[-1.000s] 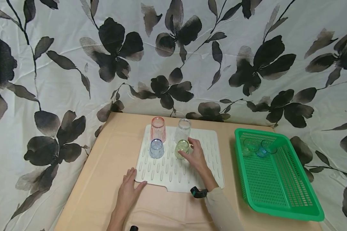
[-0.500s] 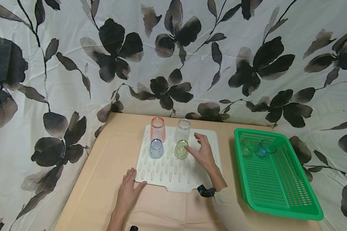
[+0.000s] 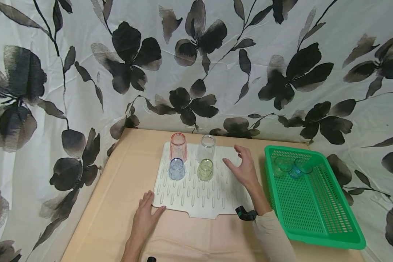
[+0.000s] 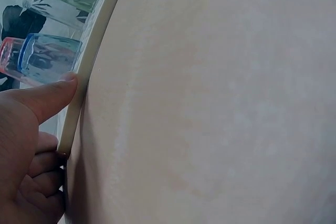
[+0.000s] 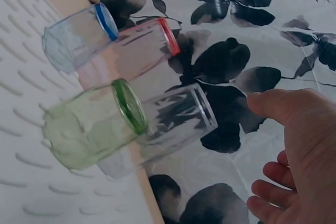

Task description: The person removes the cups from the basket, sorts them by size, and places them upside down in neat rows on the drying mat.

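Four glasses stand on a white ridged tray [image 3: 196, 203]: a red-rimmed one [image 3: 178, 147] and a clear one [image 3: 206, 147] behind, a blue one [image 3: 177, 169] and a green one [image 3: 205, 170] in front. My left hand [image 3: 144, 220] holds the tray's front left corner, its thumb [image 4: 52, 95] along the edge and its other fingers bent at the corner. My right hand [image 3: 245, 171] is over the tray's right side, apart from the green glass, fingers spread and holding nothing. In the right wrist view, a gap separates that hand [image 5: 310, 145] from the clear glass [image 5: 181, 124].
To the right of the tray stands a green plastic basket [image 3: 317, 238] with a few glasses, greenish [image 3: 281, 167] and blue [image 3: 296, 171], at its back left. Behind the table [image 3: 111, 203] hangs a white cloth [image 3: 235, 91] with dark flowers.
My right hand has let go of the green glass and moved right, away from it. The glass stays upright on the tray. My left hand has kept its place.
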A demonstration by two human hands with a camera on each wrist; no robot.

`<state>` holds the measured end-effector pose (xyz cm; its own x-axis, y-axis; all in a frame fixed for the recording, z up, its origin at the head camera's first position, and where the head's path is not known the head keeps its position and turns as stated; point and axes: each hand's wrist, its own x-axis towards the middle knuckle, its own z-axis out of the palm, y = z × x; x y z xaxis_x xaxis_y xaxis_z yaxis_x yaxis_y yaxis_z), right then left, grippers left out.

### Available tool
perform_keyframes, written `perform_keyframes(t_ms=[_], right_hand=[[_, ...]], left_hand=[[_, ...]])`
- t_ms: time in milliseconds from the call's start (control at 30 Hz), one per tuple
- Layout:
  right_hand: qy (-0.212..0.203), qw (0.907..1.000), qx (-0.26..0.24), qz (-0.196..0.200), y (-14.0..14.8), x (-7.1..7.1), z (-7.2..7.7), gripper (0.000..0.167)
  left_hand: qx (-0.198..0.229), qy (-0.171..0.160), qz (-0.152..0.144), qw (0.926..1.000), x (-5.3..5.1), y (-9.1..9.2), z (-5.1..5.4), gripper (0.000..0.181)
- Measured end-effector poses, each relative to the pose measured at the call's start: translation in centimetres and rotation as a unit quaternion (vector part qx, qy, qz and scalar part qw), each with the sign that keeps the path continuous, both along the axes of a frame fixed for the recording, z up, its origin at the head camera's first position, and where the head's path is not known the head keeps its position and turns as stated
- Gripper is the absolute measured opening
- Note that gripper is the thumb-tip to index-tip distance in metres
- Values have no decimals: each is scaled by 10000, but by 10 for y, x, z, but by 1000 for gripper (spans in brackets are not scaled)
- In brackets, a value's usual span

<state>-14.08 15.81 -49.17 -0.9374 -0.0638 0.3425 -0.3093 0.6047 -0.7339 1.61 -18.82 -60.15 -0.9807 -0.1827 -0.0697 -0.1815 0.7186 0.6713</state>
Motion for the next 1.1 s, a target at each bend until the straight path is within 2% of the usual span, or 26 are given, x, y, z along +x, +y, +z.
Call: perform_keyframes(t_ms=[233,333,533,733,967,1100], right_hand=[[-17,9995,192,-266,20,1,12,67],[57,9991,205,-379,30,2,14,67],[68,9985,-9,-535,53,3,14,63],[-110,9958,288,-868,79,4,15,64],[-343,9899,488,-1290,110,5,12,63],[-472,9881,427,-1398,128,6,9,65]], left_hand=[[56,-235,-38,9997,0,0,0,84],[17,-221,-37,9997,0,0,-1,84],[-55,59,32,10000,0,0,-3,84],[34,-124,-17,9999,0,-1,-3,83],[3,42,32,10000,2,0,-4,83],[56,-162,-10,9999,0,-1,-4,84]])
